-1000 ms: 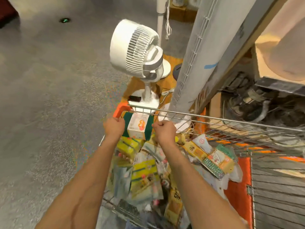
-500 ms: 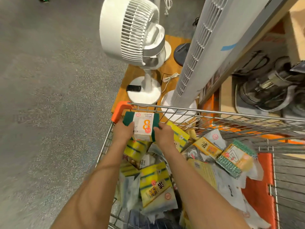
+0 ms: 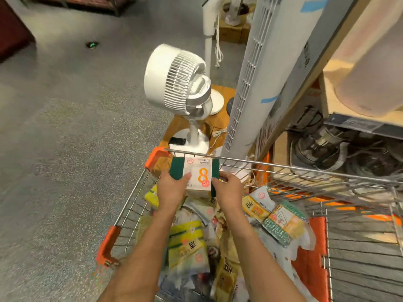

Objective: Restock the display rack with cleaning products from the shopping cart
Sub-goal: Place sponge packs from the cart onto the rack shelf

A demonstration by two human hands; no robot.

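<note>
A wire shopping cart [image 3: 283, 170] with orange corners stands in front of me, filled with several packs of sponges and cloths. Both hands hold one green sponge pack [image 3: 197, 175] with a white paper band, raised near the cart's far rim. My left hand [image 3: 172, 189] grips its left side with the thumb on the label. On the pack's right side my right hand [image 3: 229, 189] grips it. A yellow-and-green scourer pack [image 3: 283, 225] lies in the cart to the right.
A white pedestal fan [image 3: 181, 83] stands just beyond the cart on a brown mat. A tall white tower fan [image 3: 250, 88] leans at the right beside a wooden shelf unit [image 3: 340, 68] holding appliances. Grey floor [image 3: 65, 149] spreads out to the left.
The sponge pack has come up out of the heap to the cart's rim, held in both hands. The view has tilted up, showing more floor and shelving.
</note>
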